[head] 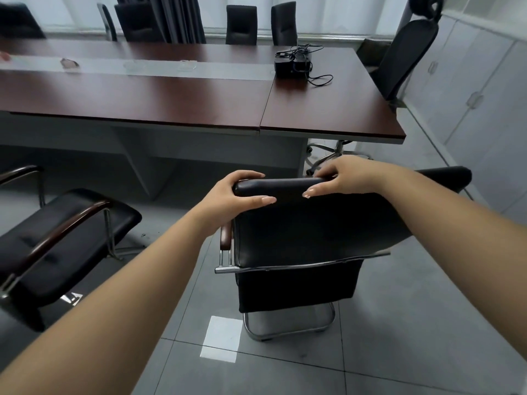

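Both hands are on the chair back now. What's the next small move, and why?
Likely ease the black chair straight forward toward the table. The left hand and right hand both grip the top of its backrest, and the chair stands on the tiles apart from the table's edge, with open floor between. The second chair at left lies off that path.

We are in an office meeting room: beyond our left hand (232, 192), a long conference table (171, 95) with black chairs (241, 24) behind it.
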Demonstrator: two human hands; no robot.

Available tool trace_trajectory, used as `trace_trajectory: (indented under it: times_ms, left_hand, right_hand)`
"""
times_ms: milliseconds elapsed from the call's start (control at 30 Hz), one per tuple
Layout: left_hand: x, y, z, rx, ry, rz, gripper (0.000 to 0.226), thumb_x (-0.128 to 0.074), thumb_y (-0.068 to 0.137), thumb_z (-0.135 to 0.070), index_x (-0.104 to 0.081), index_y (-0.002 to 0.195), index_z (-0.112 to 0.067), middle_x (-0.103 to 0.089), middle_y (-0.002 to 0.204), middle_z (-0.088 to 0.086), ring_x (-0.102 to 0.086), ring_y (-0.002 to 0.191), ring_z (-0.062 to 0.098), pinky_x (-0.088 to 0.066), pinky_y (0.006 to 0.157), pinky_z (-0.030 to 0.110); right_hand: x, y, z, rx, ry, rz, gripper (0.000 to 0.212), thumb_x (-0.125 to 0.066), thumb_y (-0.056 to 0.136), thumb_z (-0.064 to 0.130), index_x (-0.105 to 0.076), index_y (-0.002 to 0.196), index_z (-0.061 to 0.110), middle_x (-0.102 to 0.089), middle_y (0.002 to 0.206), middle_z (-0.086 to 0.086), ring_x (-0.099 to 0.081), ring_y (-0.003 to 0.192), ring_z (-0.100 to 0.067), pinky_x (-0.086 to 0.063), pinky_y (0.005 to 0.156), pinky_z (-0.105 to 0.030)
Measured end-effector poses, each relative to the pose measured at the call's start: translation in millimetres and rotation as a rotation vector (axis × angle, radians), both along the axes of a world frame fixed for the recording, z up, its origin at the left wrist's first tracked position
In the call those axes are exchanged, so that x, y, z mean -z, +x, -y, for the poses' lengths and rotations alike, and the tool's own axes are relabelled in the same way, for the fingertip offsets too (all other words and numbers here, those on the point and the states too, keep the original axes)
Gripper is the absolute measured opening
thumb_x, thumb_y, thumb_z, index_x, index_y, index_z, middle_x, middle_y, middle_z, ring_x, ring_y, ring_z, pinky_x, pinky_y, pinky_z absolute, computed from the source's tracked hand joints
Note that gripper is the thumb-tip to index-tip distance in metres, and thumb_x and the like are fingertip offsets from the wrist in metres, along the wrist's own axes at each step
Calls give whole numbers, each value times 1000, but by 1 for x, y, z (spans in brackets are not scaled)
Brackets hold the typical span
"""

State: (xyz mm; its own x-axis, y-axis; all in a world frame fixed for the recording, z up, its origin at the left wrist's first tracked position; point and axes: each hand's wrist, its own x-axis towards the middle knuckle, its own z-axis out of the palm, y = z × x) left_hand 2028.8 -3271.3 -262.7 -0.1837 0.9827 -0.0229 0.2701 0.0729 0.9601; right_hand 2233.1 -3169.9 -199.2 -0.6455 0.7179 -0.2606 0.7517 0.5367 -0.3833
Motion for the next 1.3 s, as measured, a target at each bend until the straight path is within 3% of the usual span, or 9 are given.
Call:
trace_trajectory:
  times_ms: [133,267,467,633,833,1000,1133,1300]
  left_hand:
    - [6,2,-3,-48,47,72,36,-78,67,-23,-61,98,-31,-58,104,-6,-57,101,14,-48,87,24]
    - [0,-5,-13,-21,41,133,38,-76,56,-31,-64,93,-29,-62,101,-3,-60,99,17,-50,89,30]
    - [-4,-26,-31,-16,60,204,32,-74,59,-20,-65,89,-21,-66,93,-2,-64,89,15,-54,82,26]
    - [-11,-72,-51,-46,33,191,25,-75,63,-19,-69,86,-26,-67,90,-3,-65,86,16,-55,75,32]
    - [-11,-143,-72,-82,57,191,22,-68,74,-1,-65,89,-17,-66,85,-2,-66,70,3,-54,64,16]
    - [-11,-195,-90,-46,38,226,27,-72,64,-8,-66,89,-18,-71,80,-6,-66,75,8,-53,66,17]
    - [-10,-203,-92,16,26,212,23,-69,74,-4,-65,91,-19,-65,88,-3,-66,72,2,-54,69,16]
    - [-5,-210,-79,93,-49,138,41,-75,61,-27,-63,101,-26,-62,103,-4,-61,97,12,-51,85,26]
  right_hand:
    - [8,-4,-5,-30,88,-42,46,-60,81,52,-66,110,17,-55,80,8,-47,70,-3,-31,56,-16]
    - [11,-10,-13,-10,163,-121,51,-61,78,53,-67,113,16,-59,90,5,-49,77,-7,-37,60,-16]
    - [13,-30,-27,19,235,-143,54,-57,71,65,-71,101,22,-50,67,18,-47,65,-3,-35,56,-21]
    - [13,-74,-40,61,263,-211,60,-56,64,75,-73,96,27,-66,87,9,-58,88,-12,-49,72,-32]
    - [19,-148,-46,87,324,-184,63,-54,68,76,-74,93,22,-71,88,1,-60,84,-15,-40,62,-27]
    - [20,-194,-52,128,332,-179,62,-53,69,74,-74,94,22,-70,86,1,-60,83,-16,-42,65,-27]
    - [20,-202,-49,157,279,-202,55,-57,68,72,-74,90,24,-70,80,-1,-59,75,-14,-40,59,-25]
    - [15,-194,-38,167,120,-204,51,-64,72,61,-71,105,22,-59,74,18,-52,72,-1,-36,59,-15]
